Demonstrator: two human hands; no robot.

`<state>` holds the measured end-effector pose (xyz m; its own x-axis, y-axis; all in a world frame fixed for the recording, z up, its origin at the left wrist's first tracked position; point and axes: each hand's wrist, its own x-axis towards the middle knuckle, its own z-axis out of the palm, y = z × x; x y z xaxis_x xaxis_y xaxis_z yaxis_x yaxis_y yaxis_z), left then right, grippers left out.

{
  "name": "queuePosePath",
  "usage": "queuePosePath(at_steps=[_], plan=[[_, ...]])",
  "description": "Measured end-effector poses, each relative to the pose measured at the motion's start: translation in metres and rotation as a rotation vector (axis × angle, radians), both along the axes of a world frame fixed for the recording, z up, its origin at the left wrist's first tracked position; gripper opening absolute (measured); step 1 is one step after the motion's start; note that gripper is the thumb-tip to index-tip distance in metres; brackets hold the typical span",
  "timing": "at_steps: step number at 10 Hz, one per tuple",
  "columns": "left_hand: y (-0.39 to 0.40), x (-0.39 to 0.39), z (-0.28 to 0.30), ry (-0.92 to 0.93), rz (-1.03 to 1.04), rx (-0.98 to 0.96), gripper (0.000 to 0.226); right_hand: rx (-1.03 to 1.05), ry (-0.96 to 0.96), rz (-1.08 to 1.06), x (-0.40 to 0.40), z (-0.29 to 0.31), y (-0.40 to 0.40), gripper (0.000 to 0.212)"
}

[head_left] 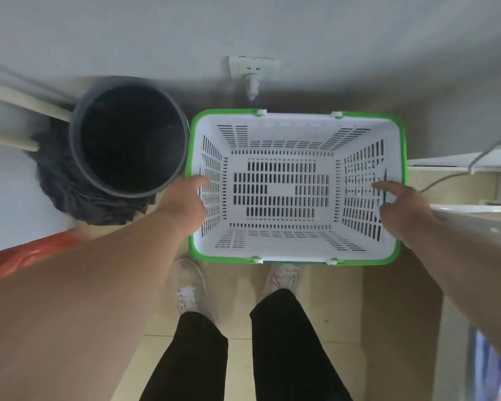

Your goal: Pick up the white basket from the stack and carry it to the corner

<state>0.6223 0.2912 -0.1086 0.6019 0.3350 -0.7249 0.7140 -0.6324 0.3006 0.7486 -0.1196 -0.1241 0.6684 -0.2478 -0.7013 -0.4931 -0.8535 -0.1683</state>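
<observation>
We hold the basket [297,186] by its two short sides, left hand [185,202] and right hand [402,211] each gripping a rim. It sits low, just beside the bin [129,137], near the wall. We judge placement under way: next, lower and let go.

I see the white basket [297,186] hemmed in: the dark bucket [129,137] stands just beside its left end, with a mop head [78,198] behind that. The wall plug [252,82] sits close beyond its far side. A white shelf [457,163] crowds its right end. Only the near side, toward the shoes [190,287], has open floor [235,287].
</observation>
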Motion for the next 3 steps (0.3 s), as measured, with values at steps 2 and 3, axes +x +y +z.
queuePosePath(at_steps=[2, 3], plan=[[0.009, -0.002, 0.019, 0.006, 0.05, -0.037, 0.043, -0.047, 0.004, 0.063, -0.007, 0.026, 0.01, 0.067], [0.017, 0.004, 0.061, -0.139, 0.078, -0.053, 0.042, -0.06, -0.097, 0.103, -0.01, 0.065, 0.022, 0.069]])
